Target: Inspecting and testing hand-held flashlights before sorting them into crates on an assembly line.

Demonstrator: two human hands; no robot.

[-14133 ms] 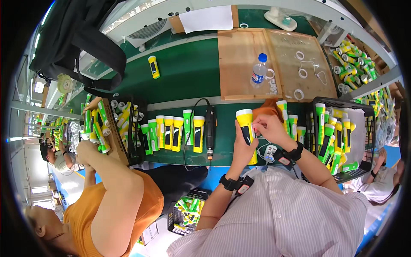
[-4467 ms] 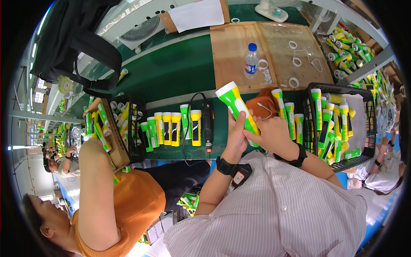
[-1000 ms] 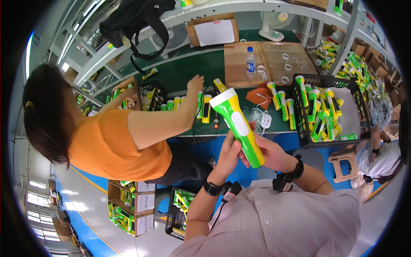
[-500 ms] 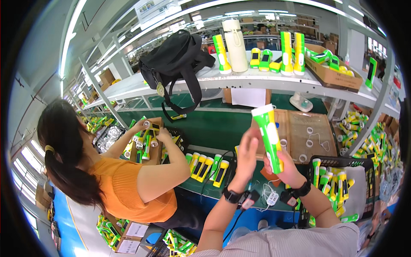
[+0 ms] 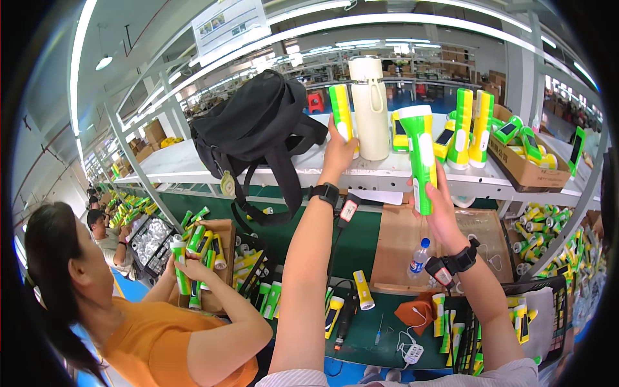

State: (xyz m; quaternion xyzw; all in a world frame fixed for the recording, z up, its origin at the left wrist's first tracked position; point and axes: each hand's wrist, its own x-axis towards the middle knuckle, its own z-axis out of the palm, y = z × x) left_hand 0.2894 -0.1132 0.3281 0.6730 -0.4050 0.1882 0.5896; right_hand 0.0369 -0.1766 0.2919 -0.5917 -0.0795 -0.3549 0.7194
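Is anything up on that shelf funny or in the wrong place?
A big black backpack slumps on the white shelf, straps dangling over the edge, beside a cream bottle among upright flashlights. The left hand touches one standing flashlight; the right hand holds a green flashlight. Nothing looks spilled or broken.

Both arms are now raised to the shelf (image 5: 412,177), up from the bench (image 5: 361,245). The left hand (image 5: 338,151), which steadied the torch (image 5: 419,158) 1 second ago, has let go and grips a second torch (image 5: 342,119) standing on the shelf. The right hand (image 5: 442,206) alone holds the first torch, now upright, head above the grip.
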